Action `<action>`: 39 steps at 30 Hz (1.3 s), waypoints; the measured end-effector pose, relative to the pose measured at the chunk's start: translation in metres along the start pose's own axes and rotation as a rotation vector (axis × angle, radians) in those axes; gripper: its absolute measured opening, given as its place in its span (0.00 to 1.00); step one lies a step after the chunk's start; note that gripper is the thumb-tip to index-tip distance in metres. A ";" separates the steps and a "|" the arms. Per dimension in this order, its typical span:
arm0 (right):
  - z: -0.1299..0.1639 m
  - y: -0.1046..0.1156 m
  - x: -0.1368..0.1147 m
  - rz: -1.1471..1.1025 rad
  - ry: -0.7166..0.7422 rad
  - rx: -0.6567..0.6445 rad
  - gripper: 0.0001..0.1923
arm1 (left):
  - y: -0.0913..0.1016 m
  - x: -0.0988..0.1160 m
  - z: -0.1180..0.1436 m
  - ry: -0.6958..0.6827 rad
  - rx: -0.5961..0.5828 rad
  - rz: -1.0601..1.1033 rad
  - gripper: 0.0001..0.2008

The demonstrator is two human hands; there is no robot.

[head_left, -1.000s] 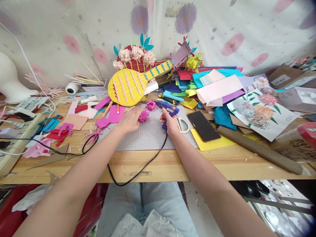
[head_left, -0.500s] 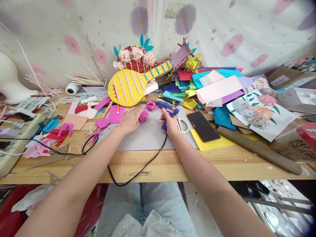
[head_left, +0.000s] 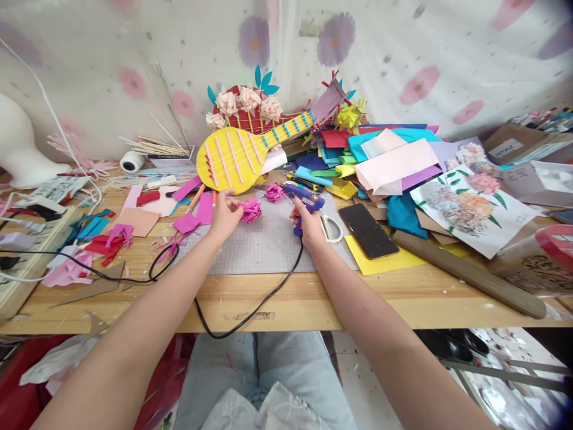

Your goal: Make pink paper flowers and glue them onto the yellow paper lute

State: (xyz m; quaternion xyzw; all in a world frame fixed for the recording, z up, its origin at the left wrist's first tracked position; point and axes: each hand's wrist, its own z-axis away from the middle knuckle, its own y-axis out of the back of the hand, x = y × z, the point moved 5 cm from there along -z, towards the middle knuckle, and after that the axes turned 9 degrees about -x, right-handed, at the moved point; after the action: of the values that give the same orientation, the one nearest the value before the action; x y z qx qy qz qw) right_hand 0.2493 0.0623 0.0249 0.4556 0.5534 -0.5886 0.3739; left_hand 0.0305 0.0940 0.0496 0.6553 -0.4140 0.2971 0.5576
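Clutter is spread across a wooden table [head_left: 313,298]: a heap of coloured paper sheets [head_left: 385,161] is piled at the back right, a printed flower picture [head_left: 470,206] lies beside it, and a yellow paper guitar [head_left: 235,158] is propped against the back. A grey cutting mat [head_left: 268,248] is laid at the table's middle, with a black phone [head_left: 367,222] on a yellow sheet [head_left: 389,260] to its right and white-handled scissors [head_left: 331,227] just beside the phone. A blue glue gun [head_left: 302,200] is gripped in the right hand [head_left: 308,230], fingers closed around its handle; its black cord [head_left: 250,313] is trailed off the mat and over the table edge. The gun's long axis is laid roughly crosswise, its nozzle pointed left. A pink paper flower [head_left: 251,209] is pinched between the fingertips of the left hand [head_left: 226,218] and is held just above the mat's far edge. The flower lies left of the nozzle, near it but apart, so the left hand is the nearer one. A second pink flower [head_left: 274,192] rests just behind, between the held flower and the gun.
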 end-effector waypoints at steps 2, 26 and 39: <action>0.000 0.000 0.001 -0.004 0.008 0.003 0.21 | 0.000 -0.009 0.001 0.125 0.006 0.194 0.21; -0.001 0.001 0.001 -0.007 0.036 -0.006 0.22 | -0.028 0.027 0.059 -0.596 -0.388 -0.675 0.28; -0.003 0.003 0.004 -0.001 0.036 -0.007 0.22 | -0.011 -0.006 0.025 0.520 -0.009 0.874 0.08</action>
State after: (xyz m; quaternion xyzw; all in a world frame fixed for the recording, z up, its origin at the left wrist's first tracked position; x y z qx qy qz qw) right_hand 0.2509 0.0653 0.0201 0.4645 0.5623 -0.5785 0.3652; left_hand 0.0357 0.0709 0.0344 0.3229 -0.4982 0.6542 0.4686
